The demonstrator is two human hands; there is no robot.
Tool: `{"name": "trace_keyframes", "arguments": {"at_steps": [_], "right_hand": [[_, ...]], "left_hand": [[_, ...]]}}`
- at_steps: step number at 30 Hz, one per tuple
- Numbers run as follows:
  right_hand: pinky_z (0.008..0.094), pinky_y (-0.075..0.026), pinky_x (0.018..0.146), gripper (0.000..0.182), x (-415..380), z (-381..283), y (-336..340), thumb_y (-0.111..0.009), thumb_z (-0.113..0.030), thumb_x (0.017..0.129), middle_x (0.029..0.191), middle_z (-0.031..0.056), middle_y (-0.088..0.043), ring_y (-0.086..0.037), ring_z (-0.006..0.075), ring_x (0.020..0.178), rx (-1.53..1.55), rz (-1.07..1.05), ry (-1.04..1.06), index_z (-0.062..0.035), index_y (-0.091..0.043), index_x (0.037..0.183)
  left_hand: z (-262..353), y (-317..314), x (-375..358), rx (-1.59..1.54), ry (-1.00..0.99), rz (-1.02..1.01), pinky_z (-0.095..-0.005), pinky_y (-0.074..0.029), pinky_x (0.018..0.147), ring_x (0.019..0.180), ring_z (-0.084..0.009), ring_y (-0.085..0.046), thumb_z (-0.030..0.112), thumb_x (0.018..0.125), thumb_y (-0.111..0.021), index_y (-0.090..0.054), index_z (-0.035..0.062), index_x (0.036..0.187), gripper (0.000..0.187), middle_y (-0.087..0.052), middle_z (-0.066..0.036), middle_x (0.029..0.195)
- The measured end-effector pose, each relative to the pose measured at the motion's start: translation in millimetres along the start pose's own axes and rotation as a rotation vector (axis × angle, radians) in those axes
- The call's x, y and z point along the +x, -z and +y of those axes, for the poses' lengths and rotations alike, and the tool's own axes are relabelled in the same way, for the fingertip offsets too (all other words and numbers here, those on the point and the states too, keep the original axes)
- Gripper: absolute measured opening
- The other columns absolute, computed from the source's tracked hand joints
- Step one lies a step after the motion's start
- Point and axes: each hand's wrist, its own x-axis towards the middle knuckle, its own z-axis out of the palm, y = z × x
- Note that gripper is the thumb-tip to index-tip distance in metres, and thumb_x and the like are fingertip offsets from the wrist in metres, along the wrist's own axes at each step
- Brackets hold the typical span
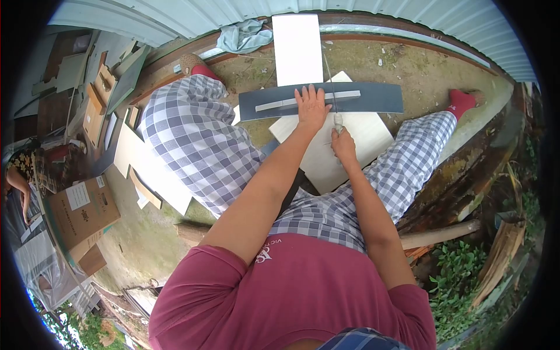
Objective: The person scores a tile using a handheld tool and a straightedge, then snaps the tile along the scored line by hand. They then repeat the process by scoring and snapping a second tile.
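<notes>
My left hand (312,108) lies flat with fingers spread on a dark grey board (378,99), pressing near its middle. A pale narrow strip (274,105) runs lengthwise along the board and passes by my fingers. My right hand (344,146) is wrapped round the pale handle of a long, thin saw-like tool (338,121). Its narrow blade, seen edge-on, crosses the board just right of my left hand and points away from me. Beneath the board lies a light wooden panel (350,153), set at an angle between my legs.
A white panel (297,49) extends to the corrugated metal wall (192,20), beside a pale blue cloth (245,37). Wood offcuts (146,166) lie left of my leg. A cardboard box (81,210) and another person's arm (20,189) are farther left. Logs (440,234) and plants lie at right.
</notes>
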Motion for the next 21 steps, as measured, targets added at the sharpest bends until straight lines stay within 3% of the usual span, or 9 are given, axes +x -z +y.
{"name": "trace_keyframes", "arguments": {"at_steps": [21], "right_hand": [[0.036, -0.048, 0.046, 0.03, 5, -1, 1, -0.05, -0.031, 0.095, 0.058, 0.0094, -0.059, -0.058, 0.0225, 0.045, 0.053, -0.009, -0.002, -0.0016, -0.055, 0.099]], "left_hand": [[2, -1, 1, -0.029, 0.031, 0.019, -0.0631, -0.017, 0.107, 0.129, -0.043, -0.034, 0.034, 0.081, -0.069, -0.045, 0.0038, 0.124, 0.058, -0.04, -0.024, 0.136]]}}
